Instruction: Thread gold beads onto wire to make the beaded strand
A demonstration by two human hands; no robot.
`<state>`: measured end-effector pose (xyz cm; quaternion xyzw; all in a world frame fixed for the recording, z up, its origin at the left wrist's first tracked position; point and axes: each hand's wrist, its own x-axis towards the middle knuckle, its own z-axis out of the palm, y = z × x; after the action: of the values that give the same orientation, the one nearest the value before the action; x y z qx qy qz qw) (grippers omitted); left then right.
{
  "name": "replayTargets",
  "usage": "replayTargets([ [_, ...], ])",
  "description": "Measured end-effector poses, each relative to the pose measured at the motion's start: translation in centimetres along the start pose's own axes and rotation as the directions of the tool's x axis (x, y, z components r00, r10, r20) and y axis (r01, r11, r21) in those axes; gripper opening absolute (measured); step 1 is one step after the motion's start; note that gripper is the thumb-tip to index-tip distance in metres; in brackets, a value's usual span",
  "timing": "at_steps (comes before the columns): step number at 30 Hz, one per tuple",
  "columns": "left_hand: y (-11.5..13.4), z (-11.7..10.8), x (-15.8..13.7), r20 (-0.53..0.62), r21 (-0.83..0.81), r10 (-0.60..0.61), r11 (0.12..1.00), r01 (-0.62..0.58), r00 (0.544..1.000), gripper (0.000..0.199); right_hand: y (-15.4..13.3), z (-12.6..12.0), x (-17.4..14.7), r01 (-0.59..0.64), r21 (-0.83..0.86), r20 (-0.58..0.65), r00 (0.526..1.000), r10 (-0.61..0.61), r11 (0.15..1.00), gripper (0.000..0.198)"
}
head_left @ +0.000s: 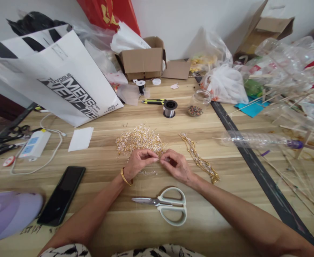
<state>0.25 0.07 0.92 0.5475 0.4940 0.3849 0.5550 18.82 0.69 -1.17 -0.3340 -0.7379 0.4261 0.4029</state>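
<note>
Close together over the bench [119,221]: left hand [135,165] (gold bracelet [123,175] on the wrist) and right hand [180,168], nearly tip to tip. On both, fingers [151,156] drawn into a narrow pinch, thumb toward forefinger; perhaps with a fine strand between the tips, though too small to tell for sure. Just beyond the left fingers, a loose heap of small gold and pale pieces [138,138]. Just below the same fingers, a short silvery chain [148,172]. To the right of the right fingers, near but apart, a bundle of gold and silvery chains [201,159], laid slantwise. Nearer the body than the fingers, scissors [158,203] with pale handles, blades to the left. Farther beyond the fingers, a spool of wire [169,112] and a glass jar [203,98], part-filled with small beads [195,111]. Well to their left, a phone [63,194].
</note>
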Motion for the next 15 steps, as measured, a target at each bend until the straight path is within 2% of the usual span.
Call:
replayTargets([
  [15,0.18,0.01,-0.06,0.014,-0.009,0.006,1.0,-0.006,1.0,0.016,0.17,0.1,-0.07,-0.008,0.017,-0.029,1.0,0.009,1.0,0.011],
])
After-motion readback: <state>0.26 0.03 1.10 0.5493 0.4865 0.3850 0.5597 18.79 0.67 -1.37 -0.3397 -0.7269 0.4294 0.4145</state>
